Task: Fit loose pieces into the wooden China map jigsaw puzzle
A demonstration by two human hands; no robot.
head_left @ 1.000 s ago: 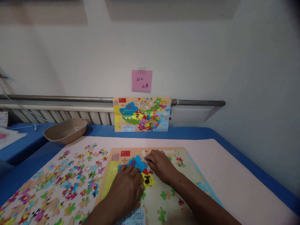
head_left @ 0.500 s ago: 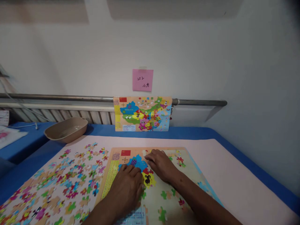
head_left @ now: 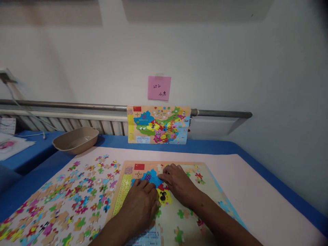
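Observation:
A wooden map puzzle board (head_left: 205,171) lies on the pink mat in front of me, partly filled with blue, red and yellow pieces. My left hand (head_left: 140,206) rests palm down on the board's left part, fingers flat on the blue pieces (head_left: 151,177). My right hand (head_left: 178,182) lies on the board's upper middle, fingers curled down with the tips pressing a piece by the blue area; what is under them is hidden. A yellow piece with a black goat (head_left: 163,197) shows between the two hands.
Many loose coloured puzzle pieces (head_left: 71,201) cover the pink mat (head_left: 256,198) on the left. A beige tub (head_left: 75,140) stands at the back left on the blue cloth. A reference map picture (head_left: 159,124) leans against the wall rail under a pink note (head_left: 159,88).
Both hands stay in nearly the same place on the board; the right fingers shift slightly. The view has moved a little to the left.

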